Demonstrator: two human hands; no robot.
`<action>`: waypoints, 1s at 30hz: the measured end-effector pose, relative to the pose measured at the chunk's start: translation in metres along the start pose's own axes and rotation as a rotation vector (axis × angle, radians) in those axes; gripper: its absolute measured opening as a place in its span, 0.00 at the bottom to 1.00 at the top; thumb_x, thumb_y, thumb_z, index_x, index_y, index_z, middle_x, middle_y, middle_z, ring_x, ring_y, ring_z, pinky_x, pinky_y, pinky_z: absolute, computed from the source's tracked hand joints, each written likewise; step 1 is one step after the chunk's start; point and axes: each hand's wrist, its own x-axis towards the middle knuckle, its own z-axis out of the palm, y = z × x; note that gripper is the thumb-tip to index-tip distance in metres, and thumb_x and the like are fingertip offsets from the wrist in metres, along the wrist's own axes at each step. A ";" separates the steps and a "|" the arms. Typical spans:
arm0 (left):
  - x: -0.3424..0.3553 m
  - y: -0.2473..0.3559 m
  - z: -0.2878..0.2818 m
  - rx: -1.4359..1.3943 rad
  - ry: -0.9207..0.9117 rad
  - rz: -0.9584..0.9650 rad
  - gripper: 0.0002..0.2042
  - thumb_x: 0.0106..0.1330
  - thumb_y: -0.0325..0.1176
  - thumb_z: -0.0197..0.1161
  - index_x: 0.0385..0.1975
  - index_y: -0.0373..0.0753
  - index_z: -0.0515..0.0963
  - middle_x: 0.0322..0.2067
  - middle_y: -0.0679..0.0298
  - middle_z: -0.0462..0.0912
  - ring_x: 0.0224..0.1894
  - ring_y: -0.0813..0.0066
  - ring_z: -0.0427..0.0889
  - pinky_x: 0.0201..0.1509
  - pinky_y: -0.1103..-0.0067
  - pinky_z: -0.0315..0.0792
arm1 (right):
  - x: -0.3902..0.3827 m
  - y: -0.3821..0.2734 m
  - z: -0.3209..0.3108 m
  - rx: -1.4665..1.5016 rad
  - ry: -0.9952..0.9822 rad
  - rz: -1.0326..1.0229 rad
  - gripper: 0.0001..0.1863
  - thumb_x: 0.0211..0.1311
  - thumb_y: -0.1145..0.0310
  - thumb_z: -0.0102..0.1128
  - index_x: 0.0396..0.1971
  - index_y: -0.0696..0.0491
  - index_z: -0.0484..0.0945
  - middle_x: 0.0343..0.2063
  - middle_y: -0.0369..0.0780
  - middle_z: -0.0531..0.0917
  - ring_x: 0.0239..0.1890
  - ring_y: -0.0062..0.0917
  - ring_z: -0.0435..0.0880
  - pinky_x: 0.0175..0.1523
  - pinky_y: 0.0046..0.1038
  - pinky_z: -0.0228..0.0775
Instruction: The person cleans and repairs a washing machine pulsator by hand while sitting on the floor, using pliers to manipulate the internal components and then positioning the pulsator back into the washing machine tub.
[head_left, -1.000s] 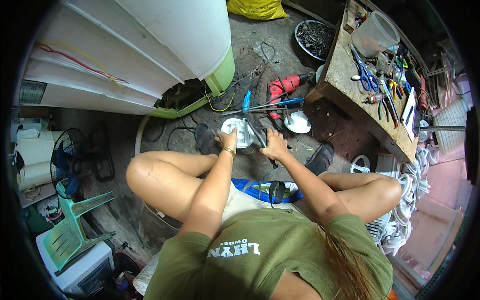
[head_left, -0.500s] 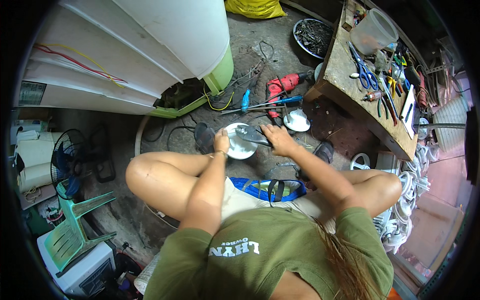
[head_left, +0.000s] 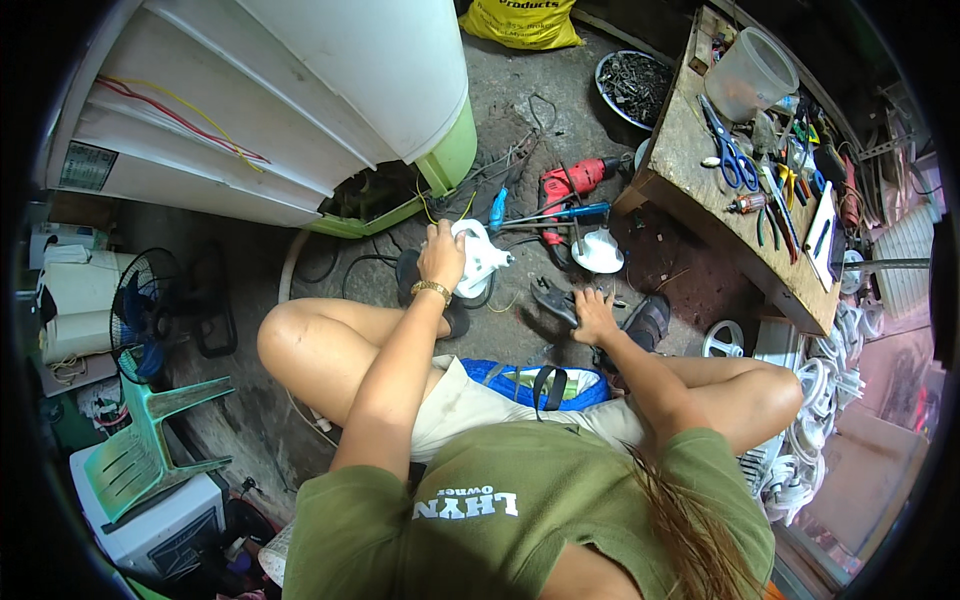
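My left hand (head_left: pixel 441 256) is closed round the edge of a white plastic part (head_left: pixel 481 260), round with a short knobbed stub pointing right. It is held a little above the floor between my knees. Beside my right foot, my right hand (head_left: pixel 597 318) has its fingers spread low over the floor. A dark-handled pair of pliers (head_left: pixel 553 302) lies at its thumb side; whether the hand still touches the handles I cannot tell. Just beyond, a second white round part (head_left: pixel 598 252) rests on the floor near a blue screwdriver (head_left: pixel 583 211).
A red power drill (head_left: pixel 560 190) lies ahead among cables. The large white and green appliance (head_left: pixel 330 90) stands at the left. To the right is a wooden table (head_left: pixel 700 190) with scissors (head_left: pixel 735 155) and hand tools. A blue bag (head_left: pixel 575 392) sits at my lap.
My right hand has moved right and down with the pliers, away from the white part, and its fingers have spread. My left hand has turned the part so its stub shows.
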 end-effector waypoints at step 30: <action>0.024 0.033 -0.109 -1.214 -1.356 -0.088 0.40 0.66 0.66 0.42 0.55 0.29 0.72 0.49 0.57 0.81 0.50 0.68 0.80 0.57 0.72 0.71 | -0.005 -0.136 -0.275 0.170 0.629 -0.870 0.13 0.60 0.63 0.58 0.21 0.56 0.73 0.17 0.47 0.76 0.22 0.41 0.78 0.29 0.39 0.69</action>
